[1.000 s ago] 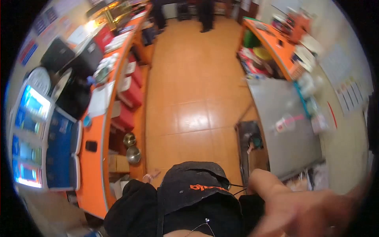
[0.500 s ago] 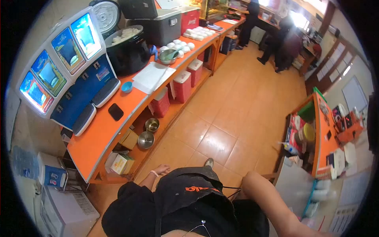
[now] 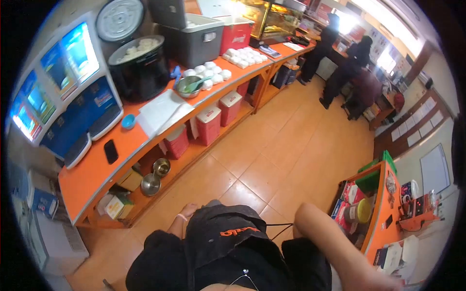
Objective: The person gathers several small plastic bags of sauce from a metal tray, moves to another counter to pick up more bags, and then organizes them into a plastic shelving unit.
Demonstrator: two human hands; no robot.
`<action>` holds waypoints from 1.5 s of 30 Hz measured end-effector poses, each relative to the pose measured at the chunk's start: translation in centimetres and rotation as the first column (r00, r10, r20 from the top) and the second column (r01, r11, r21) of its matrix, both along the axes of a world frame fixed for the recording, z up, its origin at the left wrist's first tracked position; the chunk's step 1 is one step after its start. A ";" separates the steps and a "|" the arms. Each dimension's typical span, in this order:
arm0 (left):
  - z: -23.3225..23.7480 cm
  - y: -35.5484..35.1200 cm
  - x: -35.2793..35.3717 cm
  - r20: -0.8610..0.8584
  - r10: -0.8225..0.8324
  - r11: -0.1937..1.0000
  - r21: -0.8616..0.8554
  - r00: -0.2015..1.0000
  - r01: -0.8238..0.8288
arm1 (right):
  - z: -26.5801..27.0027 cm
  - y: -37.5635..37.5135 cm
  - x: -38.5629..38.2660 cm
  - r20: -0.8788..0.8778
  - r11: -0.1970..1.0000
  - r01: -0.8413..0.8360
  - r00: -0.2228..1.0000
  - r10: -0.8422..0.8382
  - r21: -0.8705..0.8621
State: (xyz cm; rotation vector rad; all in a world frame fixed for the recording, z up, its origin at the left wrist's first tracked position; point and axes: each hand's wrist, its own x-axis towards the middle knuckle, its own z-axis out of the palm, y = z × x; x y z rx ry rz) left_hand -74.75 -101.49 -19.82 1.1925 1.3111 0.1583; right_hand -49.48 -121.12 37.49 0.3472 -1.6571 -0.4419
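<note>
Standing on the orange tiled floor (image 3: 272, 145), a worker lets the left grip (image 3: 187, 211) hang loose and apparently empty at the thigh; the right grip lies out of frame past the forearm (image 3: 330, 242). Nothing looks picked up yet. Steel bowls (image 3: 151, 184) sit on the shelf (image 3: 194, 154) just beyond the left grip, under a long orange surface (image 3: 97, 169) carrying a black cooker (image 3: 138, 72); people (image 3: 340, 72) gather farther off.

A black phone (image 3: 111, 151) and white bowls (image 3: 212, 73) sit on the orange counter (image 3: 90, 177).
</note>
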 end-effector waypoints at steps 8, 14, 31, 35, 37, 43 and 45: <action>-5.4 1.0 -2.1 -0.196 -0.274 0.936 -0.281 0.942 0.213 | 0.2 16.0 17.8 -0.288 0.944 -0.145 0.956 0.056 -0.296; -2.6 14.5 3.2 -0.249 -0.242 0.925 -0.351 0.938 0.146 | 3.3 24.2 28.3 -0.090 0.925 -0.062 0.995 0.030 -0.375; 7.4 61.2 68.8 0.324 -0.709 0.705 0.340 0.626 0.623 | 5.3 43.7 52.2 0.694 -0.329 0.729 0.270 -0.668 -0.600; 2.5 63.8 79.0 0.353 -0.803 0.584 0.311 0.479 0.750 | 4.0 47.5 61.7 0.723 -0.480 0.774 -0.041 -0.690 -0.413; 4.1 64.6 82.4 0.082 -0.777 0.629 0.049 0.625 0.776 | 2.4 48.7 69.1 0.081 0.168 0.978 0.179 -0.981 -0.125; 7.4 69.8 91.4 0.061 -0.666 0.741 -0.060 0.744 0.668 | 3.4 57.1 84.9 0.047 0.495 0.832 0.521 -0.852 -0.252; 6.3 72.7 95.6 0.197 -0.530 0.840 -0.009 0.825 0.542 | 4.6 60.2 89.2 0.240 0.491 0.808 0.573 -0.783 -0.327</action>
